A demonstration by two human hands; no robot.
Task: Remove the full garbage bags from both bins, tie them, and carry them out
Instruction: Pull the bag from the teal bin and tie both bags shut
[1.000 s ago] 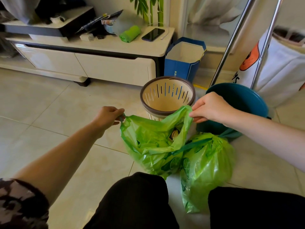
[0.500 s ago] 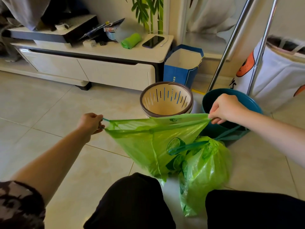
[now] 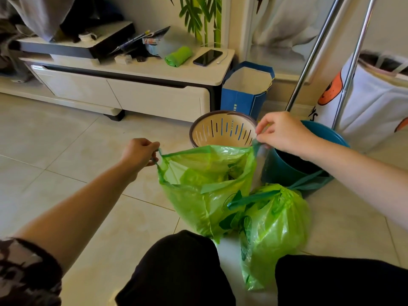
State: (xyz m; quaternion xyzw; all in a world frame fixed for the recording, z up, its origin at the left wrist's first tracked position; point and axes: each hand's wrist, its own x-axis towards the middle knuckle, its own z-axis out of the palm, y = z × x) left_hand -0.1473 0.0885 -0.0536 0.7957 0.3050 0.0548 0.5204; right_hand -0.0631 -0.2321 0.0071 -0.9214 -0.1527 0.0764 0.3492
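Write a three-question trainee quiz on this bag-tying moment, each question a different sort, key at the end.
1. True or false: the cinched green plastic bag on the tiled floor already has its drawstring pulled tight.
2. Which bin stands directly behind the open green plastic bag? A. the slotted beige bin B. the teal round bin C. the blue paper bag
3. Fill in: the left hand and the right hand each pinch the open bag's ____.

Key: 1 true; 2 A; 3 rim.

One camera only — worn on the person's head, looking forward and down. It sits close above the floor (image 3: 77, 151) — black knees (image 3: 181, 268) fill the frame's bottom edge.
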